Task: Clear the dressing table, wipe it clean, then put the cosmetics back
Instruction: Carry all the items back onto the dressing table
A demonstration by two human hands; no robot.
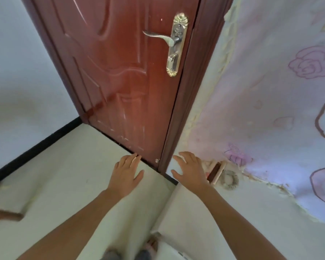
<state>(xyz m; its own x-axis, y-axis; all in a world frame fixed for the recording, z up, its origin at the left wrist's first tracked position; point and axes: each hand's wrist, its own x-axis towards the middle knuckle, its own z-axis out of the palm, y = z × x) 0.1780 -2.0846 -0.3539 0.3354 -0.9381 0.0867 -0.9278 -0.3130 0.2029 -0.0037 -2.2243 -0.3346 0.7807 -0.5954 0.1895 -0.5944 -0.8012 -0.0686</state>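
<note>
We're facing the red-brown door (120, 72), shut in its dark frame, with the camera tipped down toward its foot. Both arms reach out toward it. The left hand (127, 171) hovers in front of the door's bottom edge, palm down, fingers (131, 158) straight and loosely spread, grasping nothing. The right hand (190, 169) is just right of the door frame's base, also palm down, with its fingers spread wide and released, nothing in them.

High on the door's right side is a gold lock plate (176, 44), and its lever handle (159, 37) points left. Below the door lies the pale floor (73, 166), and a black skirting (36, 147) runs away from the door's left corner. Right of the door is a rose-patterned wallpaper (280, 91), ragged along its lower edge. At the wall's foot, just right of the right hand, sit a small wood-and-pink object (215, 172) and a greyish ring (230, 180); we can't tell what either is.

A white surface (186, 212) lies under the right forearm, nearer us than the door. We can't tell whether it's the table, and we can't make out any cosmetics from here.
</note>
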